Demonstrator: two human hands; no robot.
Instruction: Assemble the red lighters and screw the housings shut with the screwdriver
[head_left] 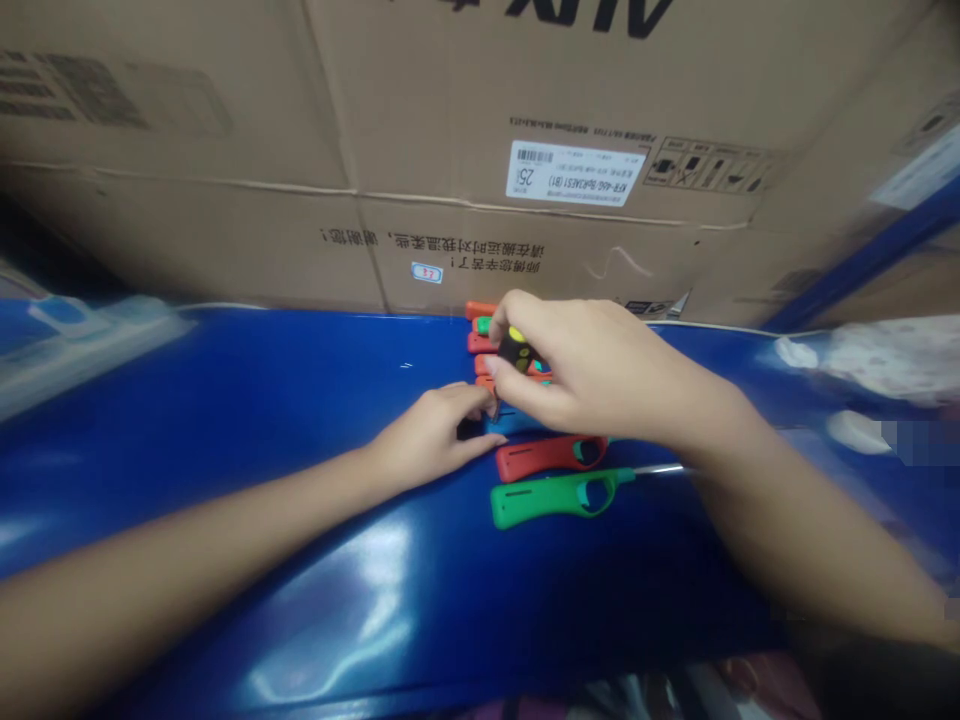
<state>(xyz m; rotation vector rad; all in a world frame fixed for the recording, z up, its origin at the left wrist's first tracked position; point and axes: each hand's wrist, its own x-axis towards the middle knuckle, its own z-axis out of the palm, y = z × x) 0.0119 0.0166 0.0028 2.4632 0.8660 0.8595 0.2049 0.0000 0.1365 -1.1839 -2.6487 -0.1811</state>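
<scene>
Head view: a blue tabletop (315,390) is shown with a row of gun-shaped lighters laid side by side across its middle, their butt ends turned to the left. By the right hand (600,365) a black-and-yellow handle (514,350) is gripped between thumb and curled fingers, and is held above the row. The left hand (431,435) is lowered beside the butt of a blue lighter (516,419), with thumb and index finger placed about that end; whether the lighter is actually pinched cannot be told. The blue lighter is lain flat, its far portion covered by the right hand. Nearer the wearer, a red lighter (536,460) is set just beside it, and next to that a green lighter (551,498) is seen almost whole, with a slot in its body, a trigger loop and a metal rod (660,469) extended to the right, partly hidden by the right forearm. Beyond the blue one, several more orange and red lighters are partly covered by the right hand. At the back, a cardboard box (255,230) is stood, its print upside down, with a white label (574,172) affixed. At the right edge, a patterned white bag (892,360) is blurred.
</scene>
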